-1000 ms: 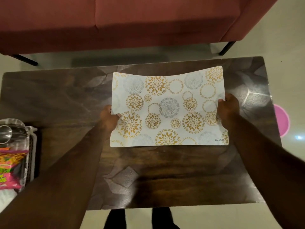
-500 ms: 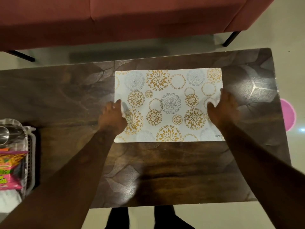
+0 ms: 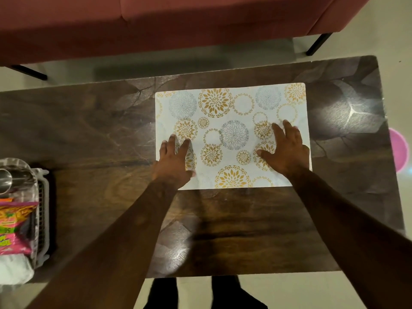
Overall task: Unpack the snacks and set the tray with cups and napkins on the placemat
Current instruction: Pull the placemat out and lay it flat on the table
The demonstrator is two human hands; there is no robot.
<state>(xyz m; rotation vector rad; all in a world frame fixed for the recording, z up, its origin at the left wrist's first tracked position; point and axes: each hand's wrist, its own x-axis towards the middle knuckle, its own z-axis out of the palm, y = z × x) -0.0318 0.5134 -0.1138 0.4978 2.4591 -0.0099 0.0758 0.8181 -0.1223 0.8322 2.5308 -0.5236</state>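
You reach both arms forward over the dark wooden counter, left hand and right hand spread flat, fingers straight, pressing the floral placemat that lies flat at the counter's far middle. Neither hand grips anything. Well apart, at the left edge, a white tray holds a pink snack packet and a steel cup.

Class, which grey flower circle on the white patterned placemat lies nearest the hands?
The central grey circle, between left hand and right hand; two others sit at the far edge.
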